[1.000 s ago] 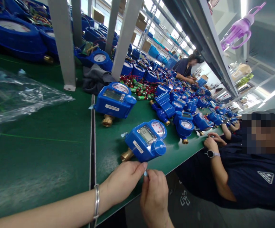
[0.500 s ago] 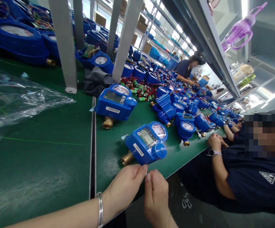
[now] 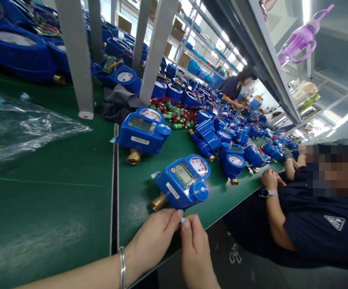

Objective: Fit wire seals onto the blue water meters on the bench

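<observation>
A blue water meter (image 3: 183, 182) with a grey display, a white dial and a brass fitting lies on the green bench (image 3: 56, 200) near its front edge. Just below it my left hand (image 3: 154, 239) and my right hand (image 3: 195, 251) meet fingertip to fingertip. Both pinch a tiny pale piece (image 3: 182, 220) that I cannot make out. A silver bangle (image 3: 121, 261) circles my left wrist. Neither hand touches the meter.
A second blue meter (image 3: 143, 132) lies further back, and several more crowd the bench to the right. Crumpled clear plastic (image 3: 20, 124) lies at the left. Grey posts (image 3: 76, 60) stand on the bench. A person in a dark shirt (image 3: 309, 224) sits at my right.
My hands stay pinched together below the meter, having shifted only slightly. The person at my right has drawn a hand along the bench edge.
</observation>
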`<move>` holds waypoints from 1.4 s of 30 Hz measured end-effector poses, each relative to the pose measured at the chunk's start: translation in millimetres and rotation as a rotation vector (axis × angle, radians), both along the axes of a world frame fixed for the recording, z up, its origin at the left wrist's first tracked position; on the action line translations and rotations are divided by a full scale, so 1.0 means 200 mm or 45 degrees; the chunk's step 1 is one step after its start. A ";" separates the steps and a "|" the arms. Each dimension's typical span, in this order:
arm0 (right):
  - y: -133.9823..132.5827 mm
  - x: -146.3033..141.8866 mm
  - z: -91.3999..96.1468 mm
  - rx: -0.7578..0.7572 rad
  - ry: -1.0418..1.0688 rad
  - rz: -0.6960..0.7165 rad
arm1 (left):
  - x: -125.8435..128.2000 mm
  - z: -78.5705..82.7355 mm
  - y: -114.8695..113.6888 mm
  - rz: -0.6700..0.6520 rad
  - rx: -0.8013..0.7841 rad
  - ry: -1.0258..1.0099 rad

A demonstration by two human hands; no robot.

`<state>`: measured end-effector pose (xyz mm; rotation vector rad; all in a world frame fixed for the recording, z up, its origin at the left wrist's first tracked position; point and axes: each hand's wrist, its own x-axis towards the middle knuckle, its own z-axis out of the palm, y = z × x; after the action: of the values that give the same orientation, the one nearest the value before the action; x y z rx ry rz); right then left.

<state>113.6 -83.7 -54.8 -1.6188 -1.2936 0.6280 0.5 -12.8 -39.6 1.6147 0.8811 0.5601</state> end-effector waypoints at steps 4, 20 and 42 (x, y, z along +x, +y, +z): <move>-0.01 0.05 -0.04 0.239 -0.801 0.010 | 0.01 -0.04 0.01 0.014 -0.055 -0.009; 0.05 0.11 -0.05 0.349 -0.681 0.257 | 0.04 -0.02 -0.02 0.090 -0.102 -0.050; 0.21 -0.18 0.10 0.282 1.272 -0.221 | -0.06 0.11 -0.03 -0.019 0.148 0.190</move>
<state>76.8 -41.9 -34.9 -0.9728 -0.4518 0.9680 -12.2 -18.0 -18.6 1.7849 0.9600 0.4926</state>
